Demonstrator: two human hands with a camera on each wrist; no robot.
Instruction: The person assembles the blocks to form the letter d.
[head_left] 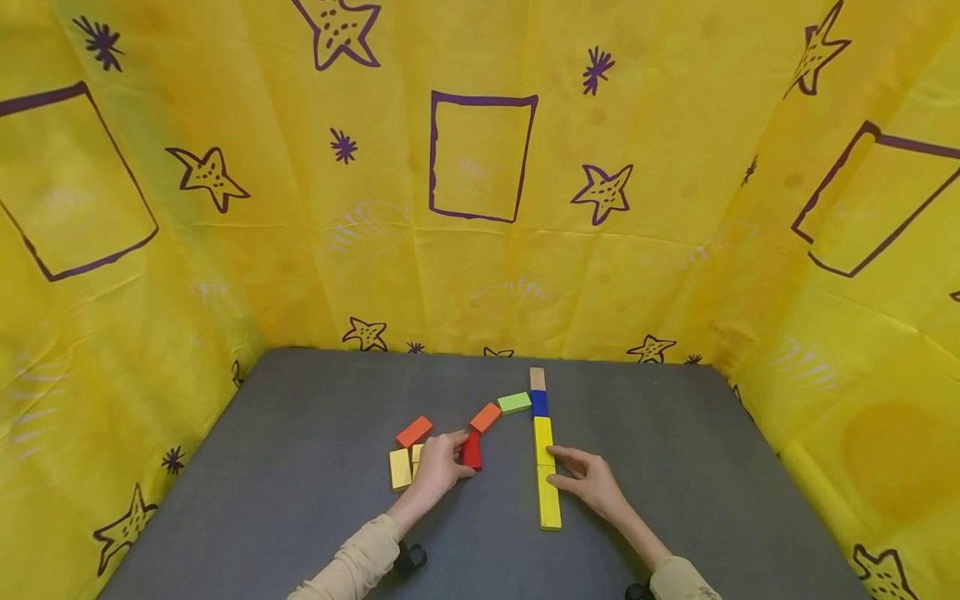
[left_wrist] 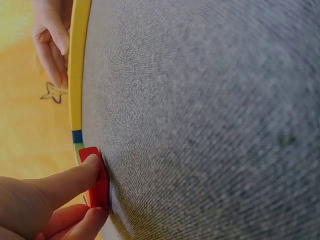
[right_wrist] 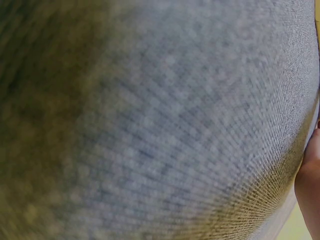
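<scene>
My left hand [head_left: 438,468] pinches a red block [head_left: 471,452] by its two ends; the left wrist view shows the thumb on one end of the red block [left_wrist: 100,184] and fingers at the other. The red block meets an orange block [head_left: 486,417], which leads to a green block [head_left: 513,403]. Right of these runs a straight row: a tan block [head_left: 537,379], a blue block [head_left: 540,404] and two yellow blocks [head_left: 543,440]. My right hand [head_left: 594,486] touches the yellow pair's right side with thumb and fingertips near their joint. Only part of that hand [right_wrist: 309,185] shows in the right wrist view.
Left of my left hand lie a loose orange block [head_left: 414,431] and a pale yellow block [head_left: 401,470], with more pale yellow partly hidden behind the hand. The dark grey table [head_left: 315,467] is bounded by yellow patterned cloth [head_left: 480,275] at the back and sides.
</scene>
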